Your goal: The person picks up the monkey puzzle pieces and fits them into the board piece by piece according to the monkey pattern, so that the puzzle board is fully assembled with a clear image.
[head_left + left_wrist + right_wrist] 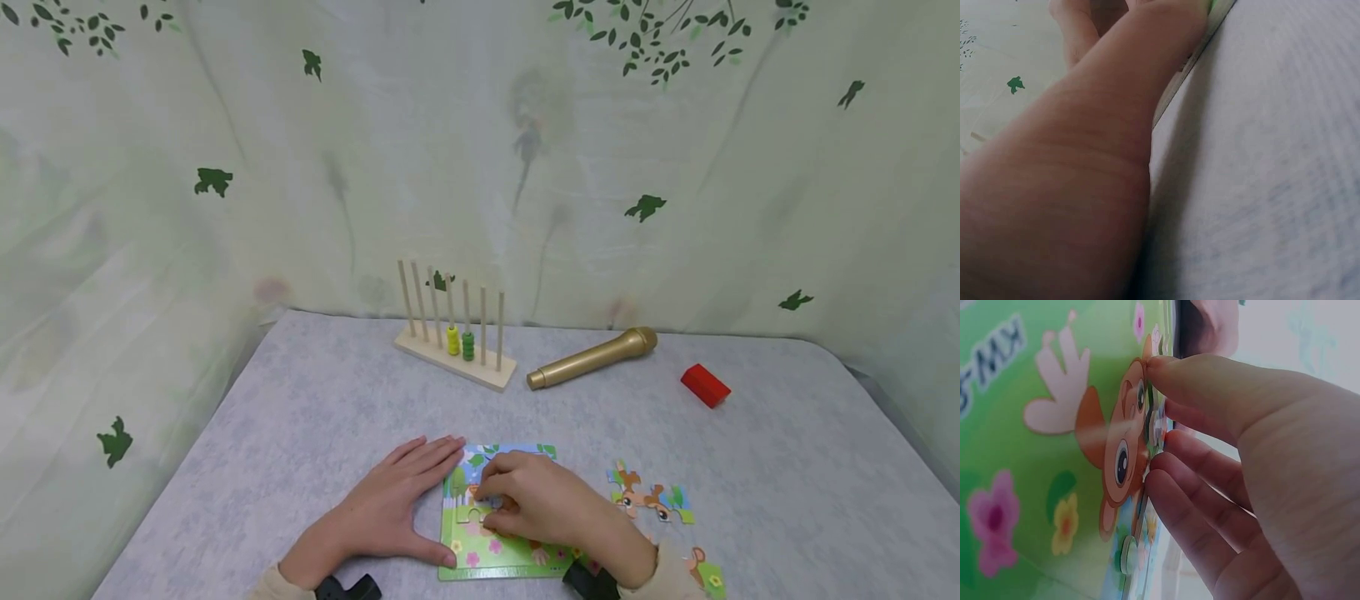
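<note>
A jigsaw board (480, 565) with a green, flowered lower part lies in front of me in the head view. My left hand (397, 504) is spread flat, fingertips and thumb on the board's left edge. Over the middle of the board is my right hand (547, 500), its thumb and fingers bent inward, pinching a small puzzle piece (1156, 422) at the surface. The right wrist view shows a printed monkey (1110, 453) beside those fingertips. Part of the board is hidden under the right hand. In the left wrist view the left hand and wrist (1129, 75) fill much of the frame.
Loose puzzle pieces (630, 496) lie right of the board, another (708, 573) nearer me. Behind are a wooden peg stand (480, 375) with yellow and green beads, a gold toy microphone (592, 360) and a red block (705, 386). A leaf-print curtain (465, 167) borders the table's back edge.
</note>
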`<state>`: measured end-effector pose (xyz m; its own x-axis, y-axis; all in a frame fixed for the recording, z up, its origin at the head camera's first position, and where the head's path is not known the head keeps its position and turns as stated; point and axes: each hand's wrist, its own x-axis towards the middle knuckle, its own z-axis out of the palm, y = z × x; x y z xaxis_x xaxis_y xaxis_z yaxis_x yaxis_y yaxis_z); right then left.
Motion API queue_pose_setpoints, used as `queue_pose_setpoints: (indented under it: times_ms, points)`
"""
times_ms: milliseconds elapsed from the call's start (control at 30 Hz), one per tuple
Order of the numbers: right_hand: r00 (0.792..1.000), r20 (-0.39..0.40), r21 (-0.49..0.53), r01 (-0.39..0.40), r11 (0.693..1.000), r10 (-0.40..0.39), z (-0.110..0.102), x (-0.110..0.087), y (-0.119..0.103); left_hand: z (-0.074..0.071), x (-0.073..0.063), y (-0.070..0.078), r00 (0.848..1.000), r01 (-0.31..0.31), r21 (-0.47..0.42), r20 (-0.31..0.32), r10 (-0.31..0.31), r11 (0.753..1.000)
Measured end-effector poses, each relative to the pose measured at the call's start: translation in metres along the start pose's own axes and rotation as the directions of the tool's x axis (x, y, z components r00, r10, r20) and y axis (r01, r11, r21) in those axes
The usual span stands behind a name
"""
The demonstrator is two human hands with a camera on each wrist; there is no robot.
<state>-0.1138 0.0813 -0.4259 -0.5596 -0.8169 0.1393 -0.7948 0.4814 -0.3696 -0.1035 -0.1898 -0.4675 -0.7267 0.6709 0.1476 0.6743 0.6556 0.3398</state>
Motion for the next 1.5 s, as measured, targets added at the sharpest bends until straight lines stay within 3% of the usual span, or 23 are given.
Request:
queue_pose_setpoints:
  times_ms: [400,1100,1500]
  points:
    - [1.000,-0.004,-0.032,-0.002,0.999,0.002,0.002,0.000,-0.002,0.002,-0.001,-0.001,0.999,-0.031,0.047,-0.041,0.033,0.998]
    - [1.000,-0.003,-0.049,-0.002,0.999,0.002,0.004,0.000,-0.001,0.000,0.000,0.001,1.000,-0.011,0.002,-0.021,0.011,1.000]
    - [0.999,0.018,-0.028,-0.037,0.999,0.038,-0.009,-0.007,0.000,-0.001,0.000,0.000,1.000,0.005,-0.010,0.012,-0.005,1.000]
